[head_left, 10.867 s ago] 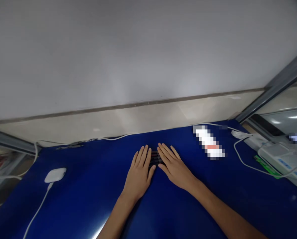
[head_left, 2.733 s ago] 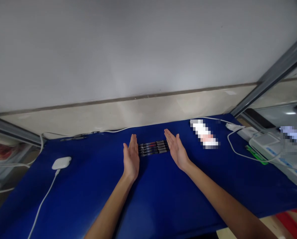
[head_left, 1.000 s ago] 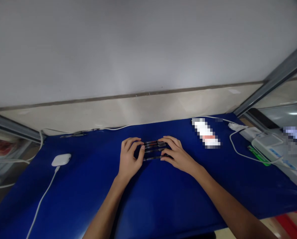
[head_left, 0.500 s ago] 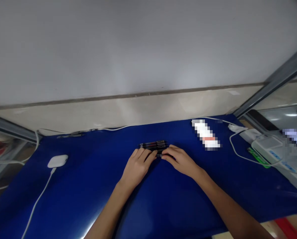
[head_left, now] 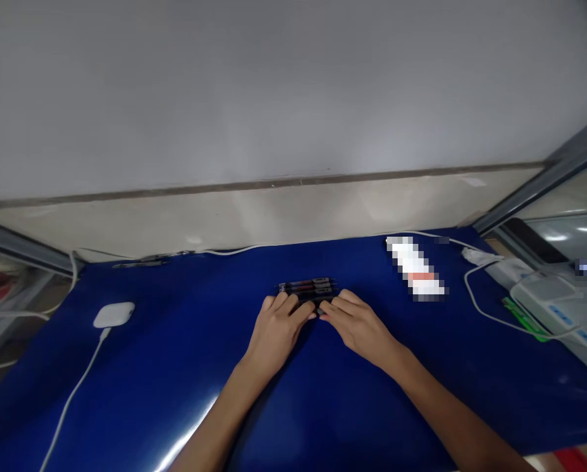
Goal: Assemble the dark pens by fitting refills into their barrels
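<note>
Several dark pens (head_left: 307,285) lie side by side on the blue table, pointing left to right. My left hand (head_left: 276,331) is closed at their near side, with fingertips on the left part of the row. My right hand (head_left: 359,328) is closed at the right part, thumb and fingers pressed together. Between the two thumbs shows a short piece of the nearest pen (head_left: 318,309), which both hands grip; my fingers cover most of it. The far pens stay visible beyond my knuckles.
A white earbud case (head_left: 114,314) with a cable lies at the left. More pens (head_left: 146,261) rest by the wall. A blurred-out phone-like thing (head_left: 416,269) lies right of my hands. Farther right are a green item (head_left: 524,319), a white cable and a power strip (head_left: 563,314).
My right hand has closed up, its fingers curling over the right part of the pens. My left hand stays at the row. The view has shifted slightly.
</note>
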The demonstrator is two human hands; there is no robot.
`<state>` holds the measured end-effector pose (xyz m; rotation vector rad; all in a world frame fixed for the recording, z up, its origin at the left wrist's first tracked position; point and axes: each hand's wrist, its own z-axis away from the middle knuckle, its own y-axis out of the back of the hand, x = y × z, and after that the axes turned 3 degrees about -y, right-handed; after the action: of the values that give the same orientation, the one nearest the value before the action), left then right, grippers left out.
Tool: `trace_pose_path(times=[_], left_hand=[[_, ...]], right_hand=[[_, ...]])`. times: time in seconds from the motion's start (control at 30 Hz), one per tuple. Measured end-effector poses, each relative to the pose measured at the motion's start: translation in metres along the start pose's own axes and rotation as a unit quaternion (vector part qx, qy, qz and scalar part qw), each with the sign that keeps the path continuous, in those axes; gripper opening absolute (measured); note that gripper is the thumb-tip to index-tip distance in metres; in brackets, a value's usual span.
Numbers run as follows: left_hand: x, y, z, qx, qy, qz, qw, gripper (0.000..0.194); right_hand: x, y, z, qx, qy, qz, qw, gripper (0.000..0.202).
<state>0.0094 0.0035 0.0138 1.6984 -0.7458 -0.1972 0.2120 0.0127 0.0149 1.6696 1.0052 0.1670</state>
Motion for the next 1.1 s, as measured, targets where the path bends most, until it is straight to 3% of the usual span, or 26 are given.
trace_pose_path(times=[0.17,0.33,0.5,0.6,0.7,0.83,0.93,1.0,1.1], left_hand=[[-0.0018,-0.0015,-0.0003,-0.026,0.020,0.026,0.999,0.025],[-0.0033,-0.0032,0.0010,0.018,0.015,-0.001,1.000,0.023],[-0.0047,-0.0028,0.0014,0.030,0.013,-0.010,0.999,0.021],[-0.0050,-0.0017,0.0014,0.027,0.018,-0.007,0.999,0.021],[-0.0049,-0.0008,0.0013,0.022,0.012,-0.005,1.000,0.021],[-0.0061,-0.0004,0.0012,0.029,0.019,-0.007,0.999,0.022],[-0.0062,-0.0011,0.0014,0.027,0.017,-0.012,0.999,0.023],[-0.0053,-0.0021,0.0018,0.021,0.010,-0.016,1.000,0.024],[-0.0042,-0.0035,0.0024,0.015,0.007,-0.022,1.000,0.024]], right_hand=[[0.0035,-0.0010,0.0017,0.002,0.017,0.056,0.998,0.023],[0.0069,-0.0020,0.0005,0.053,-0.072,-0.075,0.993,0.016],[0.0057,-0.0012,0.0009,0.047,-0.115,-0.188,0.974,0.005],[0.0047,-0.0016,0.0029,0.036,-0.159,-0.203,0.965,0.022],[0.0029,-0.0027,0.0036,0.024,-0.198,-0.248,0.948,0.018],[0.0016,-0.0019,0.0018,0.066,-0.165,-0.244,0.953,0.022],[0.0018,0.0000,0.0015,0.051,-0.167,-0.225,0.959,0.039],[0.0016,0.0009,0.0018,0.031,-0.182,-0.231,0.955,0.040],[0.0003,0.0008,0.0019,0.050,-0.161,-0.236,0.957,0.037]])
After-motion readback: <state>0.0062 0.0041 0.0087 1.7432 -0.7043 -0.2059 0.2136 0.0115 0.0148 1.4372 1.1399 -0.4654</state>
